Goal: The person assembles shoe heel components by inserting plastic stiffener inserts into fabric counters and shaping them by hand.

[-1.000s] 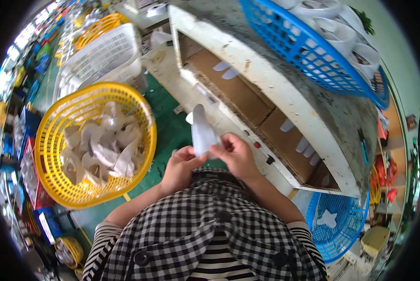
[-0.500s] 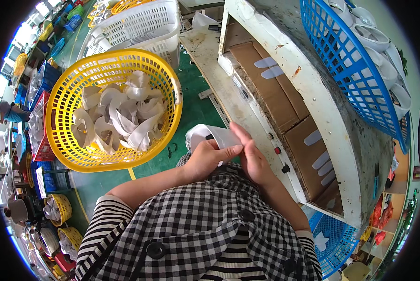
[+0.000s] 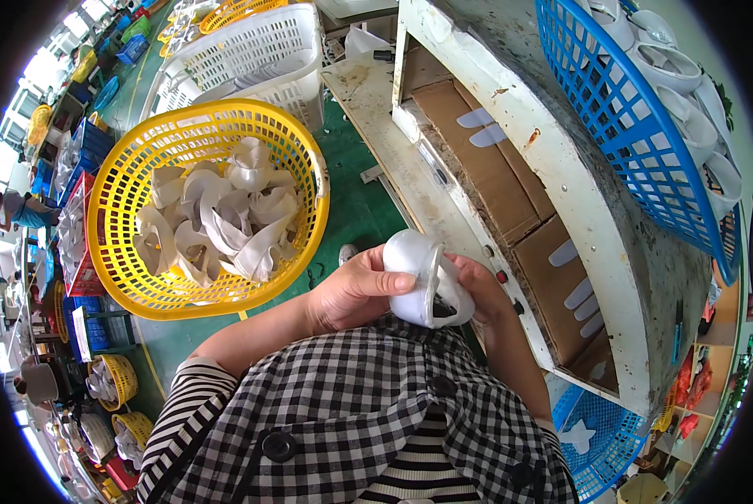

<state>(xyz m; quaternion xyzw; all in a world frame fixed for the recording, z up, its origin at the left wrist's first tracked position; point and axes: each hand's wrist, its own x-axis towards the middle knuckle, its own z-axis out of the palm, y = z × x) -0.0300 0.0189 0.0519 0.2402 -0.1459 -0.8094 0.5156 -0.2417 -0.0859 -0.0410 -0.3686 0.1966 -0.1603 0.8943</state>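
Note:
A white, rounded shoe upper [image 3: 412, 256] is held between my two hands in front of my checked apron. Its curved closed side faces up and left, and a rimmed opening with a dark inside faces right and down. My left hand [image 3: 355, 292] grips it from the left, thumb lying across the white surface. On the other side my right hand [image 3: 482, 290] holds the rim; some of its fingers are hidden behind the piece. Left of my hands, a yellow basket [image 3: 107, 252] holds a heap of similar white uppers [image 3: 234, 218].
At right stands a worn white machine [image 3: 595, 227] with a cardboard-lined shelf [image 3: 494, 181] bearing several pale insoles [image 3: 564, 253]. A blue basket [image 3: 624, 126] of white shoes rests on top. Another blue basket [image 3: 591, 470] stands low right. Behind the yellow basket is a white basket [image 3: 305, 92].
The white upper has been turned and opened out from a flatter fold into a rounded form. My right hand has gone from fingers extended along it to holding its rim.

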